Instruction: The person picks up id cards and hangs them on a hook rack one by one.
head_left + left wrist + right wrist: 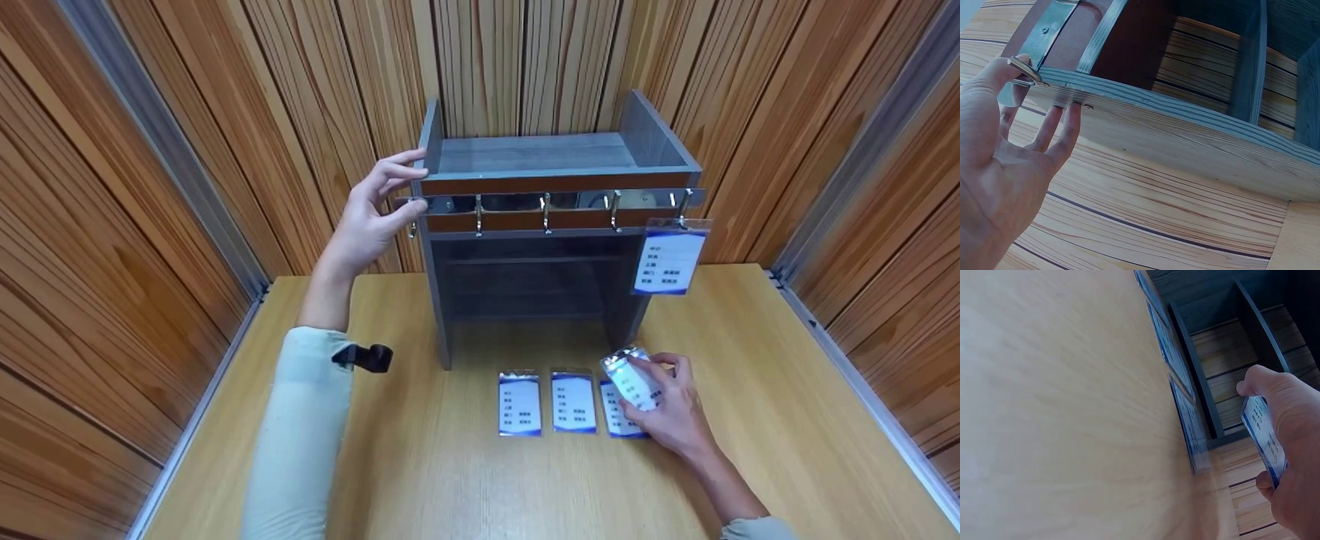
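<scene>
A grey wooden rack with a row of metal hooks stands at the back of the table. My left hand rests against the rack's left end with its fingers straight. In the left wrist view the thumb of that left hand touches the leftmost hook. One blue-and-white badge card hangs from the rightmost hook. My right hand pinches another badge card just above the table; the right wrist view shows this held card tilted in the fingers of my right hand.
Three more badge cards lie in a row on the wooden table in front of the rack. Wood-panelled walls with metal trim close in on the left, back and right. A black wrist camera sits on my left sleeve.
</scene>
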The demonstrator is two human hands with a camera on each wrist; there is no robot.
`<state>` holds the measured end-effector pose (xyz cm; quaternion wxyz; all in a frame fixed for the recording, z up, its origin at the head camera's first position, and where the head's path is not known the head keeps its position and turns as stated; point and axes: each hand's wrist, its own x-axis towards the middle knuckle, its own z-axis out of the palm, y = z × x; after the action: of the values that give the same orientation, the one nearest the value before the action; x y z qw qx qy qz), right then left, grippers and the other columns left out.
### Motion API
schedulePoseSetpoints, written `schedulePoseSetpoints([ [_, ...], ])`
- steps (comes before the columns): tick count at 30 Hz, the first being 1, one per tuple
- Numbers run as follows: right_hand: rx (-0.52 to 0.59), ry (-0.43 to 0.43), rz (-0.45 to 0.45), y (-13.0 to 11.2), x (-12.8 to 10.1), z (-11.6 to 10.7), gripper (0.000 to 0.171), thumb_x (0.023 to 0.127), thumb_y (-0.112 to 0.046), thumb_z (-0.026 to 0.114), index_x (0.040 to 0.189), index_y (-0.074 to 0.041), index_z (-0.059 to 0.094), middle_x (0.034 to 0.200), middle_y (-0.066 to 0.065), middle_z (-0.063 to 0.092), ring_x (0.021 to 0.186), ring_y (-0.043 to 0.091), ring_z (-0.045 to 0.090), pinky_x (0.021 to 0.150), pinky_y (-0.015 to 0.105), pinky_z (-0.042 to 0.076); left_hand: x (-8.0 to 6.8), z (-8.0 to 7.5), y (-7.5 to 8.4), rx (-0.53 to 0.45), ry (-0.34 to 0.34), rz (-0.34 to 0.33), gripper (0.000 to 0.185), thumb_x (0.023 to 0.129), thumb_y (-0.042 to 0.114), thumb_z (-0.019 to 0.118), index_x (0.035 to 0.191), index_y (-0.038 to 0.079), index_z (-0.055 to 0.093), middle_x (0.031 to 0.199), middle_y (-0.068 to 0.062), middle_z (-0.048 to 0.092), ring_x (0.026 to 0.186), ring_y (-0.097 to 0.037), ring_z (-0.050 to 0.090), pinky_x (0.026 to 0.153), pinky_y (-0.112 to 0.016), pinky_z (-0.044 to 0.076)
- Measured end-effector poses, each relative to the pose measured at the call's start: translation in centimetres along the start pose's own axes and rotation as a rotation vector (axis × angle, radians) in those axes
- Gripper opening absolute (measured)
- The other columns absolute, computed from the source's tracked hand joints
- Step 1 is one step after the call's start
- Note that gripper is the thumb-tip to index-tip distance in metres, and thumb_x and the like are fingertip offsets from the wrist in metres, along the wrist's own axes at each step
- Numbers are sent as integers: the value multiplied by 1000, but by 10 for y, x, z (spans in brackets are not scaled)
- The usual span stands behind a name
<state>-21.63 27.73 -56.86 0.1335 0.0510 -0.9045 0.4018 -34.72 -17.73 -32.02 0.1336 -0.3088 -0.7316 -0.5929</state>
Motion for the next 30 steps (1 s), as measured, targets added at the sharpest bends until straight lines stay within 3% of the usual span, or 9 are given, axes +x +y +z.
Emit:
schedulePoseSetpoints([
  [4,7,30,-41,-2,0,5,71,84,-11,93,151,-8,69,153,27,42,138,49,50,108,57,44,-1,0,0,-1,1,-4,35,109,3,68,143,-2,62,176,-10,49,164,-34,47,136,-64,35],
  [12,-29,128,-175,-8,2,12,69,77,-4,97,141,-6,74,143,25,50,123,41,59,96,28,41,-2,1,3,-25,-1,-10,33,108,2,69,141,0,64,176,-11,48,163,-38,47,134,-64,37],
  [17,-24,168,-256,-12,5,15,69,74,-1,99,138,-6,75,140,26,52,123,38,59,97,20,38,-1,1,3,-26,-2,-6,33,108,2,68,141,1,65,176,-12,48,164,-41,46,135,-65,36],
  [24,-44,216,-353,-17,9,19,67,69,2,100,132,-6,78,135,26,53,120,23,53,97,12,39,-1,2,3,-7,-2,-2,33,109,2,68,141,0,64,176,-11,49,163,-36,48,138,-62,33],
  [30,-29,214,-361,-25,13,21,67,72,1,100,134,-6,77,137,25,52,122,28,56,102,7,39,-1,1,3,-5,-1,9,33,109,1,67,141,-1,64,176,-13,49,163,-37,48,138,-66,32],
])
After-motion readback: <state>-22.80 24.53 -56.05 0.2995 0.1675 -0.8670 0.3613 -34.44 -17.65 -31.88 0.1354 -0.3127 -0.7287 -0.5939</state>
